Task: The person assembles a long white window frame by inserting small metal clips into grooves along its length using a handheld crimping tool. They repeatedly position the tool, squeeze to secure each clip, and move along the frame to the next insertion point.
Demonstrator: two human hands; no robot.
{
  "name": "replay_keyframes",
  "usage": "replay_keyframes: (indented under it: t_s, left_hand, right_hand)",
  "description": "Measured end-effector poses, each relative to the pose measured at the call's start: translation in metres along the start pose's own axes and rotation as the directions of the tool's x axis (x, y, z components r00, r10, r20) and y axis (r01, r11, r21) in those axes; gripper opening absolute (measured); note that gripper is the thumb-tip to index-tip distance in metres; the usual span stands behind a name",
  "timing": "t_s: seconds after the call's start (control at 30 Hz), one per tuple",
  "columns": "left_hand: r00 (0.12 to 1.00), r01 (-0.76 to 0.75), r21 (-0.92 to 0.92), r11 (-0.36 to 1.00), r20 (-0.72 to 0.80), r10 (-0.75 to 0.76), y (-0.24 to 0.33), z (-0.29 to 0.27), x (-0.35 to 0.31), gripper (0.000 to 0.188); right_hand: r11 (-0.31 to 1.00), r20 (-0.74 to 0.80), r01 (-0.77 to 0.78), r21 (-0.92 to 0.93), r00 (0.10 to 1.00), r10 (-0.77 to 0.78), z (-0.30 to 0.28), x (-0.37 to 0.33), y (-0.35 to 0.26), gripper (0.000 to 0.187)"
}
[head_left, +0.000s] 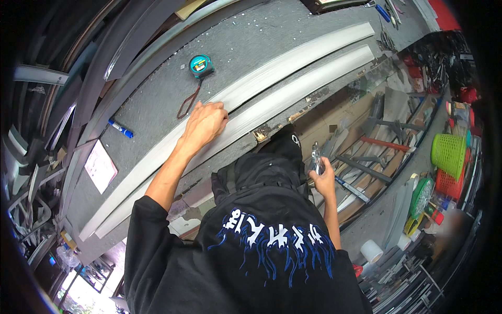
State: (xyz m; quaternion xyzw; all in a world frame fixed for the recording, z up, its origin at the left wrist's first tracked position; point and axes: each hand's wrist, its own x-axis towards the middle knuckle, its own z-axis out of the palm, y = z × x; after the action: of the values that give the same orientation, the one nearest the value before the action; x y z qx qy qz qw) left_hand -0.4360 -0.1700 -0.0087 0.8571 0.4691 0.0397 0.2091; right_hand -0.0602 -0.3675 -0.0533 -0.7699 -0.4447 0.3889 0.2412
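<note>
Two long white profile strips lie side by side on the grey worktable, a far strip (293, 60) and a near strip (298, 94). My left hand (205, 124) rests on the far strip with its fingers curled over it, closed on it; the fingertips are partly hidden. Low at my right side, off the table's edge, my right hand (323, 179) is closed around a shiny silver metal hand tool (316, 156) whose kind I cannot make out. Just beyond my left hand is a teal tape measure (200, 66) with a dark red wrist strap (189, 102).
A blue marker (121, 129) and a sheet of paper (100, 166) lie on the table (151, 112) at left. Dark profiles (112, 52) are stacked beyond. Off-cuts fill a bin (389, 175) at right, near a green basket (448, 156) and a white roll (371, 251).
</note>
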Motion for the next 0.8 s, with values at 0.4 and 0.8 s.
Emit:
replay_keyframes:
  t_s: [0.4, 0.8]
  left_hand:
    - [0.993, -0.005, -0.078, 0.997, 0.115, 0.014, -0.007, -0.013, 0.005, 0.01]
    - [0.992, -0.007, -0.077, 0.997, 0.127, 0.016, -0.006, -0.014, 0.007, 0.01]
  right_hand:
    - [0.996, 0.089, 0.069, -0.054, 0.994, -0.064, 0.012, 0.012, -0.046, 0.053]
    - [0.993, 0.09, 0.105, -0.055, 0.991, -0.1, 0.014, 0.012, -0.035, 0.051]
